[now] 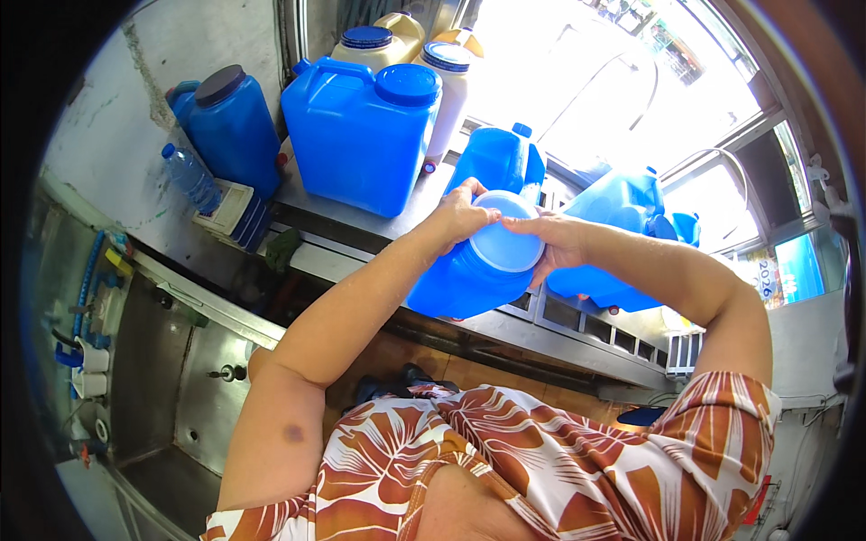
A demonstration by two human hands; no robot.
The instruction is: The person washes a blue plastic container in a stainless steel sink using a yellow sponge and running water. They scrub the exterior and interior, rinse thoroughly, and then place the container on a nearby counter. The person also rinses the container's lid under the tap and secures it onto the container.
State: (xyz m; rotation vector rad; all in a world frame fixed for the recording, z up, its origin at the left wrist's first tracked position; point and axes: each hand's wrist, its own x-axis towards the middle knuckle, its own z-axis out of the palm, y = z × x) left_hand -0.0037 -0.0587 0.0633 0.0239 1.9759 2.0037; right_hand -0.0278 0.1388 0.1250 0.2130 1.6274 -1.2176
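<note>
A blue plastic water container (pixel 462 281) stands on the metal counter in front of me. Its wide mouth carries a round, pale blue lid (pixel 507 239). My left hand (pixel 464 216) grips the lid's left rim, thumb lying on top. From the other side, my right hand (pixel 559 238) wraps the right rim, its thumb also across the top and its fingers curled down the side. Both thumbs point toward each other. Just behind it is another blue container (pixel 494 160) with a small cap, and a further blue one (pixel 603 225) lies past my right hand.
A large blue jug (pixel 356 135) and white containers (pixel 446 90) line the counter (pixel 329 212) at the back left. A dark-capped blue jug (pixel 230 126) and a clear bottle (pixel 192 180) sit farther left. The steel sink (pixel 203 388) is at lower left.
</note>
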